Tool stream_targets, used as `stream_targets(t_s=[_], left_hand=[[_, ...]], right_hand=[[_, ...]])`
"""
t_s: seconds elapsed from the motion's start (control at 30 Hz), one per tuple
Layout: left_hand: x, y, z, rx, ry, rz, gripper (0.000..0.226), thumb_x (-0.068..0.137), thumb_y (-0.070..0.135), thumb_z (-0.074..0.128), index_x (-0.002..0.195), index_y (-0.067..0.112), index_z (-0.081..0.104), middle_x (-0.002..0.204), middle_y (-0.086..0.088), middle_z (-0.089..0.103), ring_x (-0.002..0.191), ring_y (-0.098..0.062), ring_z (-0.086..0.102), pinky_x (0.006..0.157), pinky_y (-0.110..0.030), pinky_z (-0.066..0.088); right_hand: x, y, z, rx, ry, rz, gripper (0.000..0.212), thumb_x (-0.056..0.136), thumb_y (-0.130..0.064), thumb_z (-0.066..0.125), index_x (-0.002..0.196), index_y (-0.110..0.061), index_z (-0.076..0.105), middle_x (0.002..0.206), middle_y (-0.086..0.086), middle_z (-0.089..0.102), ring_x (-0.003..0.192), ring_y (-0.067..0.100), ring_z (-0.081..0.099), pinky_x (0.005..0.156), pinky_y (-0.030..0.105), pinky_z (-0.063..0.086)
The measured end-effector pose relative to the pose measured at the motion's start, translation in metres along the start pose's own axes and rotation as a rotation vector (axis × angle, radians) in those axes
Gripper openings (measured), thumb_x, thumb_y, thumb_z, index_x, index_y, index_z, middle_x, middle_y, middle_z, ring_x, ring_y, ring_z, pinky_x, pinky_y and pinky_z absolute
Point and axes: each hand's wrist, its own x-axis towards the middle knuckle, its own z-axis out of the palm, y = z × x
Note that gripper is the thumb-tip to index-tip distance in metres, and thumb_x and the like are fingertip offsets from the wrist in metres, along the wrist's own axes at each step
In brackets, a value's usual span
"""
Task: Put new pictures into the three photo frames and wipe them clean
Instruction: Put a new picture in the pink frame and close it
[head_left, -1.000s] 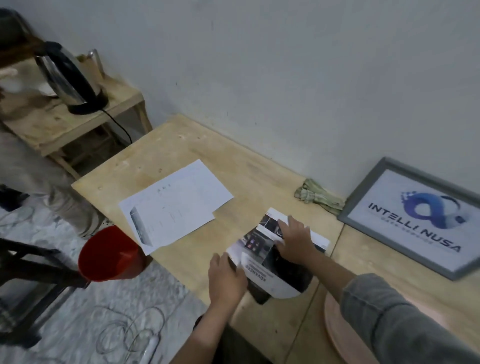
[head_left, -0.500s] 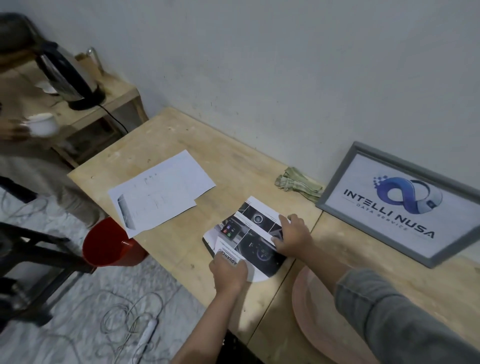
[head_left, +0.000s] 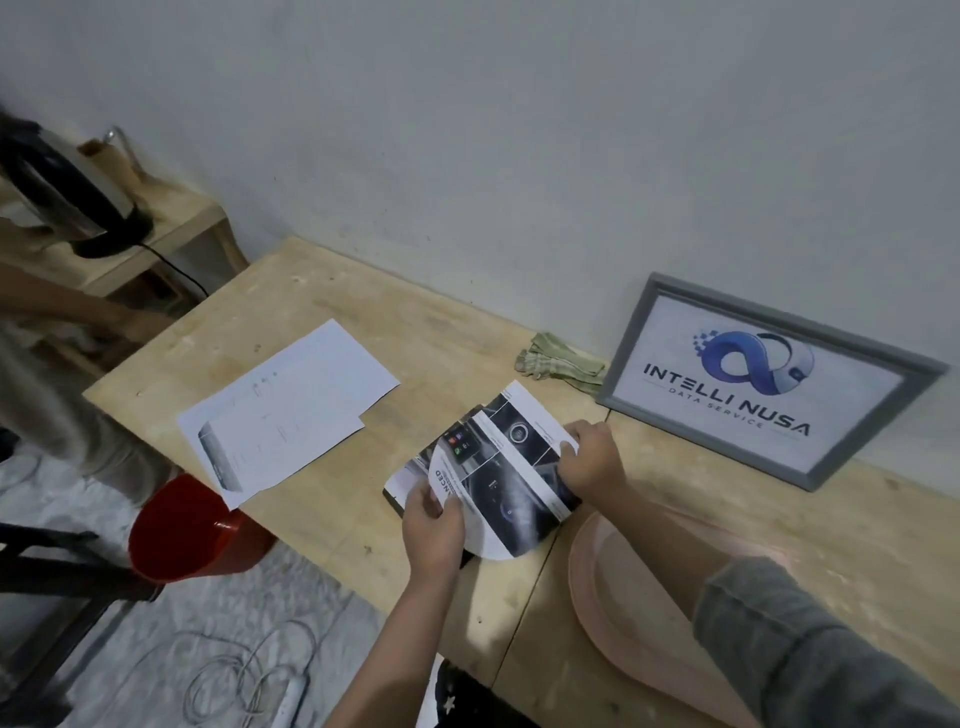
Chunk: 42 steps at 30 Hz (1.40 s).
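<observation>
While the left hand (head_left: 434, 525) pinches the print's (head_left: 498, 467) curled near corner and the right hand (head_left: 592, 460) grips its far edge over a dark frame (head_left: 393, 503) on the table (head_left: 322, 525), uneven pulling could crease or tear it.

Dim, flat indoor light falls on my bench; shadows are soft. The kettle (head_left: 67, 192) at the left edge smears with motion blur, and wide-angle distortion bends the edges.

Left hand (head_left: 432, 525) and right hand (head_left: 592, 460) both reach forward, fingers curled and pinching, forearms extended.
</observation>
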Motion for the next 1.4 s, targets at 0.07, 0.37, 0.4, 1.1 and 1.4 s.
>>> stream_targets(t_s=[0.07,0.37,0.4,1.1,1.4], left_hand=[[-0.001,0.003,0.005,0.023,-0.045,0.039,0.037,0.091,0.001,0.054,0.127,0.005,0.052,0.110,-0.003,0.060,0.102,-0.020,0.056,0.098,-0.036,0.045],[-0.031,0.016,0.051,0.218,-0.361,0.250,0.027,0.090,0.007,0.055,0.117,0.010,0.057,0.108,-0.003,0.061,0.101,-0.023,0.058,0.088,-0.038,0.049],[-0.036,0.013,0.056,0.249,-0.413,0.278,0.018,0.089,0.005,0.055,0.105,0.010,0.059,0.099,-0.006,0.064,0.093,-0.027,0.060,0.079,-0.037,0.050],[-0.045,-0.044,0.100,1.293,-1.002,0.981,0.089,0.073,0.059,0.059,0.144,0.016,0.025,0.155,-0.007,0.021,0.140,-0.026,0.025,0.110,-0.056,0.023],[-0.032,-0.046,0.102,1.550,-1.150,1.012,0.108,0.079,0.062,0.058,0.152,0.019,-0.009,0.160,-0.005,-0.017,0.148,-0.025,-0.014,0.114,-0.059,-0.004]], right_hand=[[-0.012,0.003,-0.013,0.078,0.097,0.052,0.029,0.082,-0.012,0.043,0.100,-0.001,0.062,0.098,0.019,0.057,0.080,0.018,0.043,0.063,0.021,0.030],[-0.100,0.061,-0.063,0.189,0.437,0.385,0.021,0.083,-0.002,0.049,0.100,-0.007,0.062,0.094,0.006,0.060,0.087,0.023,0.053,0.073,0.026,0.037],[-0.110,0.068,-0.065,0.196,0.460,0.426,0.022,0.083,-0.003,0.049,0.100,-0.007,0.062,0.095,0.006,0.061,0.088,0.023,0.053,0.074,0.028,0.038],[-0.210,0.126,-0.057,-0.253,0.277,0.439,0.054,0.074,-0.025,0.057,0.126,-0.017,0.046,0.124,0.008,0.051,0.112,0.031,0.052,0.084,0.046,0.048],[-0.213,0.131,-0.051,-0.430,0.033,0.536,0.074,0.089,-0.045,0.051,0.150,-0.020,0.017,0.158,0.006,0.007,0.144,0.024,0.014,0.109,0.051,0.028]])
